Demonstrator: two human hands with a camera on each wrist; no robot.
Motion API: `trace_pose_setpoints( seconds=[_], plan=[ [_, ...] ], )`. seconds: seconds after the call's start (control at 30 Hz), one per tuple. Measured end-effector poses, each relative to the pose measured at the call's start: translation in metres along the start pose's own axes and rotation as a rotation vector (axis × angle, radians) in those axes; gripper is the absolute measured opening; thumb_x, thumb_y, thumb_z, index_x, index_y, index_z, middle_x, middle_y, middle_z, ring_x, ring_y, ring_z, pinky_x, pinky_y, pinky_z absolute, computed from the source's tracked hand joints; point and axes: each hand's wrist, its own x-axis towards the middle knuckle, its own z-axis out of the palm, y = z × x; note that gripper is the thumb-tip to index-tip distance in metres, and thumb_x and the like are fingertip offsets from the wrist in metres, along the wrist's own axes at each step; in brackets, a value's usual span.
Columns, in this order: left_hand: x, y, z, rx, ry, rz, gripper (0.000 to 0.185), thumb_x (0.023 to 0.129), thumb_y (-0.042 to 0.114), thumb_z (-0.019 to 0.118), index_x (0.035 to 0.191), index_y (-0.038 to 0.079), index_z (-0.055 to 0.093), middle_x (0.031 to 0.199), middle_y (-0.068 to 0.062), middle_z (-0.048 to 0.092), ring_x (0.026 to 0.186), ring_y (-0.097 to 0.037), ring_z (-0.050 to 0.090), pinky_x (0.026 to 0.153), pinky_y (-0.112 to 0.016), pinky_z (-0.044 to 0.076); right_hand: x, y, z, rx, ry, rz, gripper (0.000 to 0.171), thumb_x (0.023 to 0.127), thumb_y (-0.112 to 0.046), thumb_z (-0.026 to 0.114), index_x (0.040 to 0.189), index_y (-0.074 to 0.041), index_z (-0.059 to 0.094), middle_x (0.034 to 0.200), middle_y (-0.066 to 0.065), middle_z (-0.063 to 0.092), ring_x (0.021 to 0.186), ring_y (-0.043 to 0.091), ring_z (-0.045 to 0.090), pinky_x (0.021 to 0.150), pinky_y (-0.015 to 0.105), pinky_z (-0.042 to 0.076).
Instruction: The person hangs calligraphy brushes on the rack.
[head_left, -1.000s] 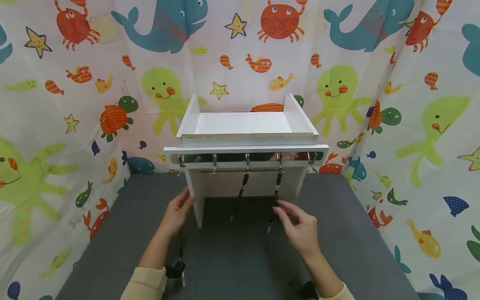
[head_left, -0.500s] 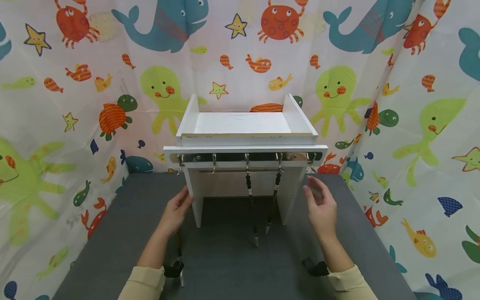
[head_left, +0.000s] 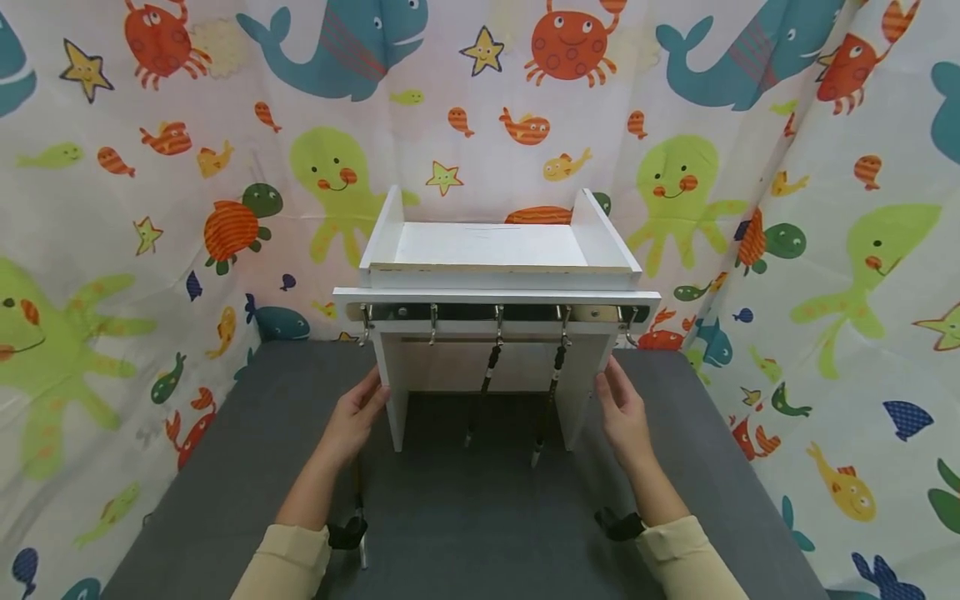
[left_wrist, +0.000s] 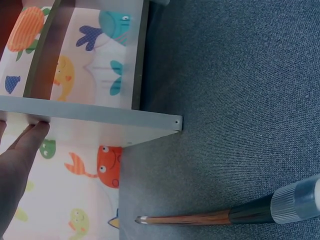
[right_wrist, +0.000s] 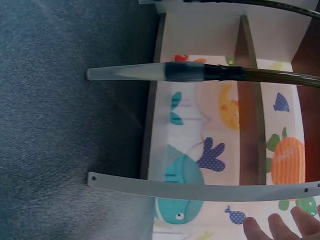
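A white wooden shelf stand has a metal hook rail along its front. Two dark-handled brushes hang tip down from it: one brush on the middle hook, the other brush one hook to the right. Clear caps cover their pale tips. My left hand rests its fingers against the left side panel. On the other side, my right hand has its fingers at the outer face of the right panel. A third brush, with brown handle, lies on the table beside my left wrist.
The grey table top carries the stand near its back edge. Behind and on both sides hangs a white curtain printed with sea animals. Other hooks on the rail hold nothing, such as the left hook.
My right hand has let go of the right hanging brush, moved right and come to the stand's right panel. The middle brush swings. My left hand stays at the left panel.
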Motion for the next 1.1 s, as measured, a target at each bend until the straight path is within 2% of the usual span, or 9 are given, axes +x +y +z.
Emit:
trace_pose_setpoints(
  seconds=[0.23, 0.5, 0.63, 0.8, 0.87, 0.97, 1.1],
  plan=[
    [0.000, 0.001, 0.000, -0.002, 0.009, -0.008, 0.064, 0.105, 0.041, 0.051, 0.160, 0.017, 0.029, 0.165, -0.012, 0.030, 0.148, -0.036, 0.036, 0.113, -0.049, 0.040, 0.003, 0.007, 0.004, 0.006, -0.022, -0.004, 0.054, 0.109, -0.038, 0.043, 0.159, -0.020, 0.034, 0.163, 0.005, 0.035, 0.146, 0.028, 0.040, 0.113, 0.052, 0.041],
    [-0.004, 0.002, -0.003, 0.040, 0.016, 0.000, 0.064, 0.103, 0.041, 0.057, 0.159, 0.026, 0.032, 0.164, -0.005, 0.034, 0.148, -0.035, 0.037, 0.113, -0.050, 0.041, 0.001, -0.002, 0.005, 0.038, -0.048, 0.055, 0.053, 0.109, -0.035, 0.043, 0.158, -0.016, 0.034, 0.160, 0.015, 0.038, 0.141, 0.039, 0.044, 0.109, 0.061, 0.043],
    [-0.012, 0.003, -0.006, 0.012, 0.044, 0.032, 0.063, 0.100, 0.035, 0.064, 0.156, 0.030, 0.037, 0.159, -0.001, 0.042, 0.144, -0.029, 0.044, 0.109, -0.037, 0.048, -0.003, -0.018, 0.002, 0.029, -0.058, 0.063, 0.053, 0.110, -0.031, 0.044, 0.157, -0.010, 0.034, 0.159, 0.018, 0.038, 0.140, 0.040, 0.045, 0.107, 0.060, 0.045],
    [-0.022, 0.003, -0.014, -0.043, 0.093, 0.055, 0.069, 0.095, 0.027, 0.072, 0.156, 0.024, 0.040, 0.156, -0.004, 0.047, 0.143, -0.029, 0.046, 0.098, -0.015, 0.050, -0.004, -0.021, -0.001, 0.000, -0.067, 0.084, 0.055, 0.109, -0.034, 0.043, 0.158, -0.013, 0.033, 0.161, 0.016, 0.036, 0.143, 0.040, 0.042, 0.107, 0.060, 0.044],
    [-0.027, 0.000, -0.019, -0.058, 0.116, 0.043, 0.071, 0.093, 0.024, 0.074, 0.155, 0.023, 0.041, 0.156, -0.006, 0.047, 0.142, -0.031, 0.047, 0.095, -0.012, 0.050, -0.002, -0.013, -0.001, 0.000, -0.072, 0.097, 0.056, 0.109, -0.038, 0.043, 0.159, -0.016, 0.032, 0.162, 0.013, 0.034, 0.145, 0.039, 0.040, 0.109, 0.060, 0.043],
    [-0.033, -0.005, -0.025, -0.050, 0.144, -0.016, 0.073, 0.092, 0.023, 0.076, 0.156, 0.023, 0.040, 0.157, -0.007, 0.046, 0.141, -0.033, 0.048, 0.096, -0.016, 0.052, 0.002, 0.001, 0.000, -0.006, -0.073, 0.103, 0.056, 0.108, -0.042, 0.043, 0.159, -0.022, 0.032, 0.163, 0.009, 0.034, 0.146, 0.036, 0.039, 0.109, 0.059, 0.043],
    [-0.038, -0.012, -0.032, 0.000, 0.145, -0.141, 0.077, 0.090, 0.026, 0.078, 0.156, 0.026, 0.038, 0.158, -0.006, 0.045, 0.139, -0.034, 0.049, 0.108, -0.038, 0.050, 0.006, 0.012, -0.001, -0.008, -0.063, 0.077, 0.057, 0.108, -0.045, 0.043, 0.159, -0.022, 0.033, 0.162, 0.009, 0.036, 0.144, 0.035, 0.042, 0.107, 0.058, 0.046]
  ],
)
